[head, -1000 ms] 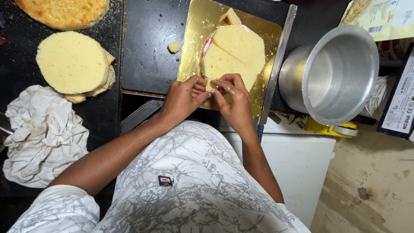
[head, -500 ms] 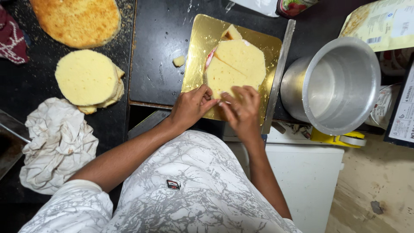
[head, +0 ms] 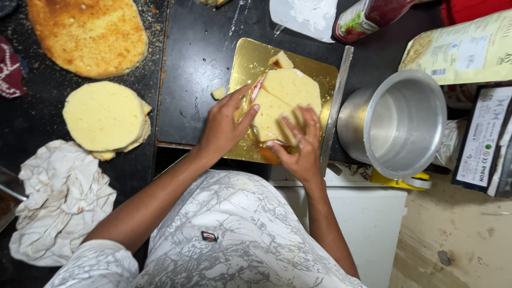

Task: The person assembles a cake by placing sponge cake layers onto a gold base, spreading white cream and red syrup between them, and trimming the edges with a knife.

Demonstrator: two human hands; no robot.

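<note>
A pale yellow sponge cake layer (head: 285, 98) with red filling showing at its edge lies on a gold square board (head: 250, 61). My left hand (head: 224, 125) rests against the layer's left side, fingers spread. On the layer's near right part, my right hand (head: 301, 144) presses flat with its fingers apart. Neither hand lifts anything. A small cut scrap of cake (head: 281, 60) sits at the far end of the board, and another crumb (head: 218, 93) lies on the black counter just left of it.
An empty metal pot (head: 397, 125) stands right of the board beside a long metal strip (head: 333, 109). Left are stacked round cake layers (head: 104, 117), a browned cake disc (head: 88, 34) and a crumpled white cloth (head: 56, 205). A red bottle (head: 373, 16) and packets (head: 464, 50) sit beyond.
Both hands moved from the board's near edge up onto the cake layer, now pressing its sides and top. The view shifted closer.
</note>
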